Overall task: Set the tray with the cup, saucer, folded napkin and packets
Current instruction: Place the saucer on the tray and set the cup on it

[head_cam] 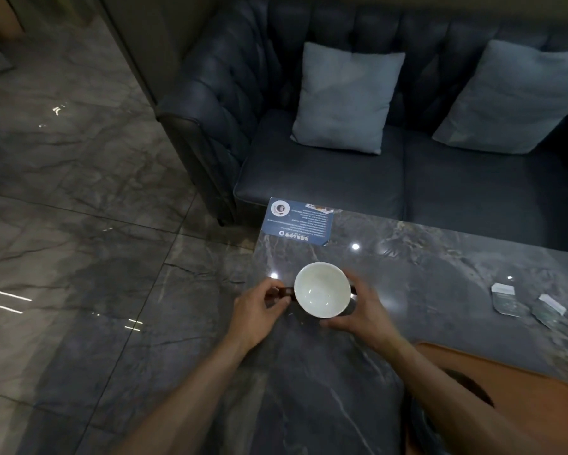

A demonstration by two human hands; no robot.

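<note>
A cup (322, 289), white inside and dark outside, is held over the left part of the marble table (423, 264). My left hand (259, 310) pinches its dark handle from the left. My right hand (361, 310) wraps the cup's right side and bottom. Two pale packets (507, 297) (550, 310) lie flat on the table at the right. An orange-brown tray (531, 385) sits at the bottom right, partly hidden by my right forearm. A dark round shape on the tray may be the saucer. No napkin is in view.
A blue printed card (297, 221) lies at the table's far left corner. Behind the table stands a dark sofa (325, 178) with two light cushions (345, 96). Glossy stone floor (79, 224) runs along the table's left edge.
</note>
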